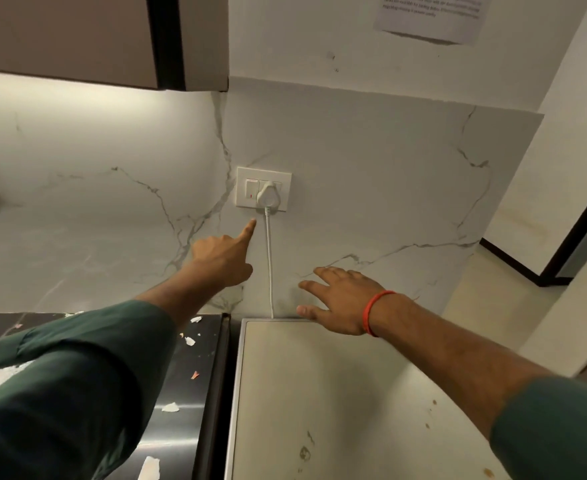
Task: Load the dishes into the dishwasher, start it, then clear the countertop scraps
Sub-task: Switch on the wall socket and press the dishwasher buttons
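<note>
The left hand (221,256) points with its index finger straight, the other fingers curled in, its tip just below the white wall switch plate (263,188) set in the marble-patterned backsplash (371,174). A white plug (269,195) sits in the socket beside a rocker switch (251,188) with a small red mark; its white cord (269,265) drops behind the pale, stained flat appliance top (319,393). The right hand (337,303), fingers spread and empty, hovers over that top's back edge. Torn white and pinkish paper-like scraps (190,341) lie scattered on the dark glossy countertop (181,427) to the left.
</note>
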`<state>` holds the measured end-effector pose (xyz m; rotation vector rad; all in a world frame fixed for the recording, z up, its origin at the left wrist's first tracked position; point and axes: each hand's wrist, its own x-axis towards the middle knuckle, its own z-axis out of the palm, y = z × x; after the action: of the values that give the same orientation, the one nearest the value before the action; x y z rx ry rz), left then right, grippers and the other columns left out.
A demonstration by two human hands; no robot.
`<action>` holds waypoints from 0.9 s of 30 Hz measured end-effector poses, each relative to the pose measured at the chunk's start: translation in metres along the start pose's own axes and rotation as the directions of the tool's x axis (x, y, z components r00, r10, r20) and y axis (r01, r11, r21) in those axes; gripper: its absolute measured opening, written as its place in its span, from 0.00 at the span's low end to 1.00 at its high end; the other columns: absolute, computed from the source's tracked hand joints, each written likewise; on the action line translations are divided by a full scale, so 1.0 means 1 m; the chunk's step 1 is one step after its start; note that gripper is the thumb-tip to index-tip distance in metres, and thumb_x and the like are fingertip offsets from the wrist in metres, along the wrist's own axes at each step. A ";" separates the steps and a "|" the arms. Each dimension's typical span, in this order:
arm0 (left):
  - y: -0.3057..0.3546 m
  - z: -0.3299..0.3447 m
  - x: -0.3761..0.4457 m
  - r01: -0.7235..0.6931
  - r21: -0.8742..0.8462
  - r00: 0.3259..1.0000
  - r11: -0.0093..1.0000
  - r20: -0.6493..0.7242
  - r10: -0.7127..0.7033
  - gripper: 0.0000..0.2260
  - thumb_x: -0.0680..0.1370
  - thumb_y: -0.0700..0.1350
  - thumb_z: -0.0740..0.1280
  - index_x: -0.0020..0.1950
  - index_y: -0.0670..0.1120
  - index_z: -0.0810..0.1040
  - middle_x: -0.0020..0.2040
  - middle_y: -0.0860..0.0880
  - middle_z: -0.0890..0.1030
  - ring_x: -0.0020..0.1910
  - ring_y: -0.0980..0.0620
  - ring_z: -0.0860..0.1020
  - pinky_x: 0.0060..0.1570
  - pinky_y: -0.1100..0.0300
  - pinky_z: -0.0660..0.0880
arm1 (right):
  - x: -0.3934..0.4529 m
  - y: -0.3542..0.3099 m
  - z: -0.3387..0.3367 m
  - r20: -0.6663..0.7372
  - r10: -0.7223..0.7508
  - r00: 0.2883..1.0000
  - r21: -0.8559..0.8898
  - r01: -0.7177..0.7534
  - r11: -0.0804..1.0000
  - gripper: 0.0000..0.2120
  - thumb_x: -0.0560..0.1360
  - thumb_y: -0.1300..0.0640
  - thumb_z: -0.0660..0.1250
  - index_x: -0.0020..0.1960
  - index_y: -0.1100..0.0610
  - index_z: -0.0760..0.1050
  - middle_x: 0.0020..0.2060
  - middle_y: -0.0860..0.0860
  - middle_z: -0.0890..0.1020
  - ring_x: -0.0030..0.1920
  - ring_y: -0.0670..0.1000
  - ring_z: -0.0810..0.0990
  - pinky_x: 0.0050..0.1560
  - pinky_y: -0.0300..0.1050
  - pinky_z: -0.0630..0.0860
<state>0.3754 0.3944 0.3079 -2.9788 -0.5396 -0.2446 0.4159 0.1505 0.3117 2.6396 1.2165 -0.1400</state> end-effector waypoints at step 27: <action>0.137 -0.005 -0.226 0.089 -0.092 0.982 0.992 0.175 -0.071 0.38 0.79 0.57 0.64 0.84 0.57 0.48 0.73 0.43 0.73 0.67 0.39 0.76 0.61 0.46 0.74 | -0.191 0.019 0.052 -0.081 0.003 0.997 0.187 0.013 0.982 0.34 0.80 0.30 0.45 0.82 0.43 0.51 0.82 0.54 0.53 0.81 0.55 0.51 0.79 0.56 0.50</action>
<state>0.2150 0.1892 0.2635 -3.0969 -0.6862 -0.0217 0.3063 -0.0153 0.2991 2.8293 1.2947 -0.1570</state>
